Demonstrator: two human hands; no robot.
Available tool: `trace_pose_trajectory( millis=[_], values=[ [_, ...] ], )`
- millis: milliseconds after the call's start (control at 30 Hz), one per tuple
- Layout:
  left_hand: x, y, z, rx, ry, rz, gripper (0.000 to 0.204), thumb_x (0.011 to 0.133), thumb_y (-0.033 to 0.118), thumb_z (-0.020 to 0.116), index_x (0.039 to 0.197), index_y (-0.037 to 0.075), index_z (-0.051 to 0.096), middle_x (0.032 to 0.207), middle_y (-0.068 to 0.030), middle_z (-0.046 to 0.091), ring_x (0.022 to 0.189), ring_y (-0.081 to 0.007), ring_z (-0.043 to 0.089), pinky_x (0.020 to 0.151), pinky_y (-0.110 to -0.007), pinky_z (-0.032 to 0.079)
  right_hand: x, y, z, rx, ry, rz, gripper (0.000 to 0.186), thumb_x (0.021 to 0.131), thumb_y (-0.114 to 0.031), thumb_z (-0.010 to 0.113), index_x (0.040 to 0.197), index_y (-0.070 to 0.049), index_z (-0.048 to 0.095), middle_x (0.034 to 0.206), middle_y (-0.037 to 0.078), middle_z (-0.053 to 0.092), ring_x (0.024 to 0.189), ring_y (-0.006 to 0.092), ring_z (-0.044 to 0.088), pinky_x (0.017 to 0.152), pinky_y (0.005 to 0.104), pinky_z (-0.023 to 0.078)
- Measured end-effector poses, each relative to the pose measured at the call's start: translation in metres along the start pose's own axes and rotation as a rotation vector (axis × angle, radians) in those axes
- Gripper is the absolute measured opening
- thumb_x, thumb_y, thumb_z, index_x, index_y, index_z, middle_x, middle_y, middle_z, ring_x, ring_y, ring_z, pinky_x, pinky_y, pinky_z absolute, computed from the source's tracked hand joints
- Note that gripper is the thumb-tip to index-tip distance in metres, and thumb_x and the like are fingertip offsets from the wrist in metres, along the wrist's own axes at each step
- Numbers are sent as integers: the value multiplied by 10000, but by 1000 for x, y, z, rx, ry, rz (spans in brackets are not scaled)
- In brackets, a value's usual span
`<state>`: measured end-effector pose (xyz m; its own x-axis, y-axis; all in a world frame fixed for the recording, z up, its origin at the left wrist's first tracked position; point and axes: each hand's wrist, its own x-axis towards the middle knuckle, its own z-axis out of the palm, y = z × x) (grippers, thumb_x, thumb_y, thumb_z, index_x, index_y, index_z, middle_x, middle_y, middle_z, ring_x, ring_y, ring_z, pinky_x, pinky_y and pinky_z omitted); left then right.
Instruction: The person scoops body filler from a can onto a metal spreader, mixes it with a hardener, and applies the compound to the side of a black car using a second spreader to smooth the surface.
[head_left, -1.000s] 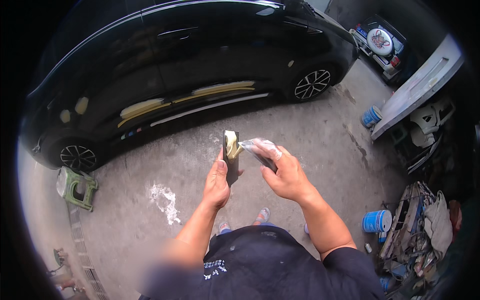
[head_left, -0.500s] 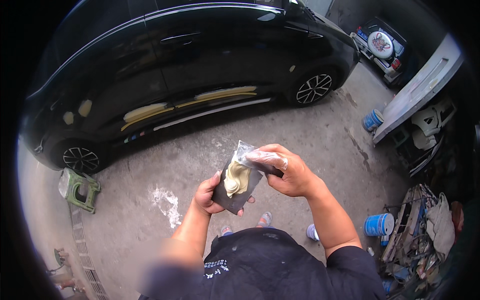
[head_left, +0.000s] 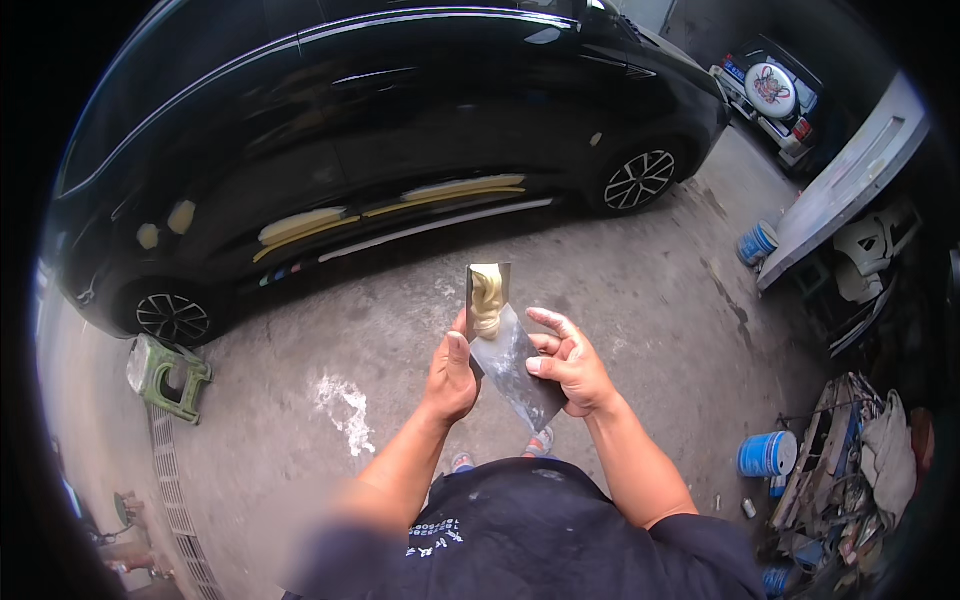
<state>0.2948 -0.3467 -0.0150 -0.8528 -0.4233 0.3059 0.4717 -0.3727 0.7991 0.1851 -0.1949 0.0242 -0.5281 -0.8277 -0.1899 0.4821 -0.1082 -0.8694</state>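
My left hand grips a small flat spreader held upright, with a lump of cream-coloured filler on its face. My right hand holds a wider grey metal blade that slants down to the right, thumb on top and fingers spread behind it. The two tools meet just below the filler. Both hands are at chest height over the concrete floor, in front of a black car. The car has cream filler patches along its lower doors and sill.
A green step stool stands by the car's wheel on the left. A white stain marks the concrete. Blue buckets, a leaning grey panel and piled clutter fill the right side. A drain grate runs along the left.
The spreader with filler has swung upright in my left hand. My right hand has dropped from on top of the filler to the lower grey blade, fingers now spread.
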Motion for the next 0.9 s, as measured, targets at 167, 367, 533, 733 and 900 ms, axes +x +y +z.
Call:
trace_pose_trajectory(
  millis=[167,367,533,733,900],
  values=[
    [-3,5,-18,427,-182,-111,601,1009,420,457,1456,28,370,1357,-128,519,1215,-250,537,985,-358,451,10,-49,5,135,-70,-214,716,785,66,665,1420,-54,356,1218,160,619,1036,197,637,906,331,527],
    [-13,23,-33,-651,-232,-558,688,943,467,535,1450,51,325,1350,-222,492,1069,-464,597,731,-554,564,-6,-74,4,-598,-407,-803,673,757,199,524,1376,-49,430,1241,150,619,1196,270,588,1022,376,449],
    [-20,17,-32,-811,-332,-546,649,954,471,510,1446,83,339,1355,-228,485,1076,-483,590,720,-576,559,0,-54,16,-482,-544,-633,650,685,181,538,1296,-39,543,1166,99,657,1201,254,565,1016,393,463],
    [-28,8,-28,-824,-222,-562,651,960,474,503,1452,86,329,1360,-220,483,1088,-485,586,721,-589,561,5,-68,3,-1058,-326,-590,539,671,104,557,1168,-78,657,1135,114,657,1095,285,608,931,354,505],
    [-18,11,-12,-607,-72,-432,657,984,534,404,1463,92,315,1382,-168,484,1187,-416,540,830,-600,525,10,-67,-20,-1342,-48,-652,663,735,48,620,1365,-83,461,1192,105,663,1129,327,567,959,407,468]
  ],
)
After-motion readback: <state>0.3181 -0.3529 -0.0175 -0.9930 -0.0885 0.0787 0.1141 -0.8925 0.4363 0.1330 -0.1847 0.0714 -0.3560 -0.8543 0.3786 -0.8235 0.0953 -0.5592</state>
